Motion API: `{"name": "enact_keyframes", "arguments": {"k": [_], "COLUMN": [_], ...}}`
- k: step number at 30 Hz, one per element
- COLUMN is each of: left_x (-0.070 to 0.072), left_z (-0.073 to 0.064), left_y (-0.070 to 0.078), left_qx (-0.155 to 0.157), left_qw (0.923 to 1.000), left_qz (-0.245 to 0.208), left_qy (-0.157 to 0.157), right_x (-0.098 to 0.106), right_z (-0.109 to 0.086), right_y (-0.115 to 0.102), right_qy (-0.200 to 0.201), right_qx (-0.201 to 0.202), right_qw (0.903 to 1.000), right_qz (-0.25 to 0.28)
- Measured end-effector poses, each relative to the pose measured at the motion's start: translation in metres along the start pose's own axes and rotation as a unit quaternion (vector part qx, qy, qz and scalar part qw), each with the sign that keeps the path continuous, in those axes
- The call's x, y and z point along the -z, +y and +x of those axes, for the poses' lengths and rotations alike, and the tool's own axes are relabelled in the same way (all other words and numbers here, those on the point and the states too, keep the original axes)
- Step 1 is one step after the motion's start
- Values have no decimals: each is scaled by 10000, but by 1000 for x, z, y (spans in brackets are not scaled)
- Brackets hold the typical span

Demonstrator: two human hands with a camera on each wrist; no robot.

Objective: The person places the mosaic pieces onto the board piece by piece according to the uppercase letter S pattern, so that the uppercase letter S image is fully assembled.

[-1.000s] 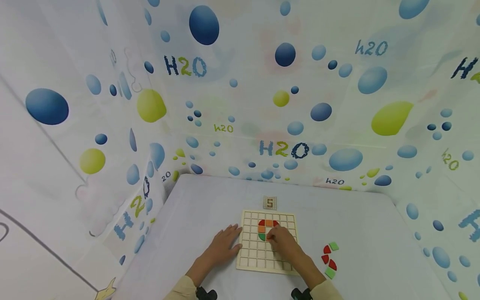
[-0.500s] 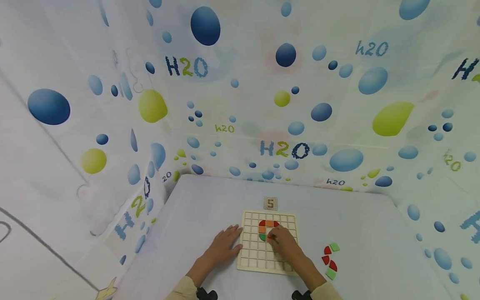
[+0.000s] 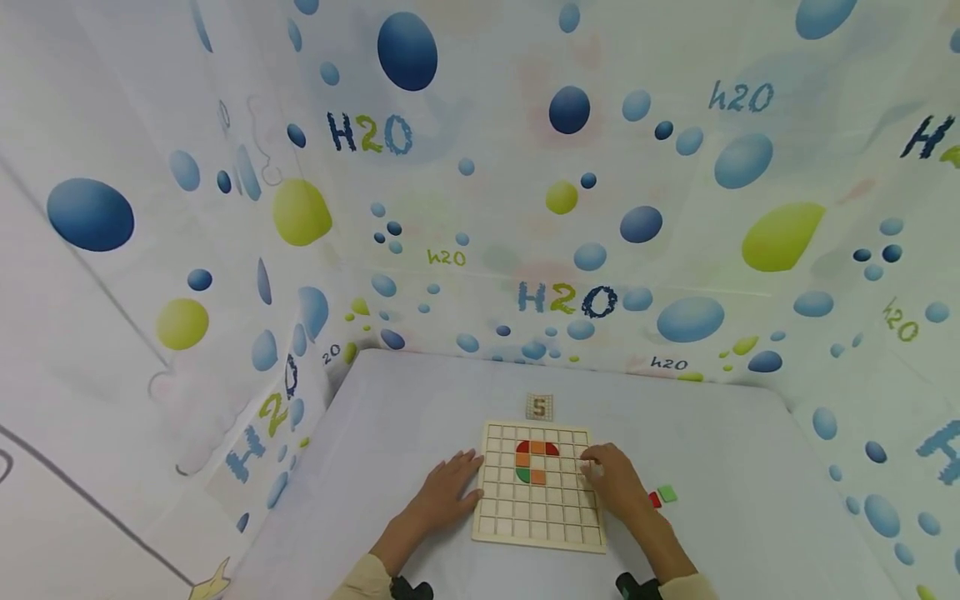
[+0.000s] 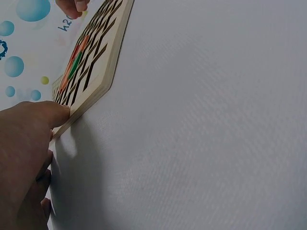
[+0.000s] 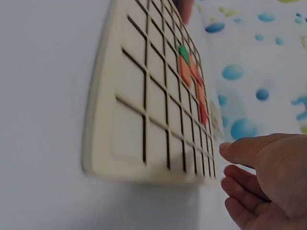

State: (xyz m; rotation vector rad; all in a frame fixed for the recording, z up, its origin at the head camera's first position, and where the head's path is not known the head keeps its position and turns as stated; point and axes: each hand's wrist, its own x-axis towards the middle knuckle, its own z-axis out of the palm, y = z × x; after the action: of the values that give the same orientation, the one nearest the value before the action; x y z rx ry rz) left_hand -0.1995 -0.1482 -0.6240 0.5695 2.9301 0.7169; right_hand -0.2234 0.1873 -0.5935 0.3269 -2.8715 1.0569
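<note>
From my end: left hand (image 3: 442,492) has fingers extended, thumb against the left edge of the wooden grid board (image 3: 540,533), no grip on it. I see a green tile (image 3: 667,493) and part of a red tile (image 3: 655,500) beside the right forearm. Right hand (image 3: 617,482) is at the board's right edge, fingers loosely bent, thumb apart, holding nothing. Coloured tiles (image 3: 537,477) sit in the board's far half. Beyond: "S" card (image 3: 539,407), then printed curtain (image 3: 495,208).

A white table (image 3: 405,408) carries board (image 3: 510,508), card (image 3: 539,407), tiles (image 3: 667,493)
</note>
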Motion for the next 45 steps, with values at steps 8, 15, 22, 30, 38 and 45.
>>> {"name": "enact_keyframes", "arguments": {"k": [8, 15, 22, 30, 38, 45], "left_x": [0, -2, -3, 0, -3, -5], "left_z": [1, 1, -1, -1, -1, -1], "left_y": [0, -1, -2, 2, -1, -3], "left_qx": [-64, -49, -49, 27, 70, 8], "left_qw": [10000, 10000, 9999, 9997, 9998, 9998], "left_qz": [-8, -1, -123, -228, -201, -196], "left_qy": [27, 38, 82, 49, 33, 53], "right_x": [45, 72, 65, 52, 47, 44], "right_z": [-14, -27, -36, -42, -39, -35], "right_y": [48, 75, 83, 72, 64, 65], "right_qy": [249, -323, -576, -481, -374, 0], "right_qx": [-719, -1340, -1567, -1203, -1113, -1928], "right_qw": [9968, 9902, 9856, 9902, 9905, 9811], "right_qz": [-256, -238, -281, -515, -722, 160]}}
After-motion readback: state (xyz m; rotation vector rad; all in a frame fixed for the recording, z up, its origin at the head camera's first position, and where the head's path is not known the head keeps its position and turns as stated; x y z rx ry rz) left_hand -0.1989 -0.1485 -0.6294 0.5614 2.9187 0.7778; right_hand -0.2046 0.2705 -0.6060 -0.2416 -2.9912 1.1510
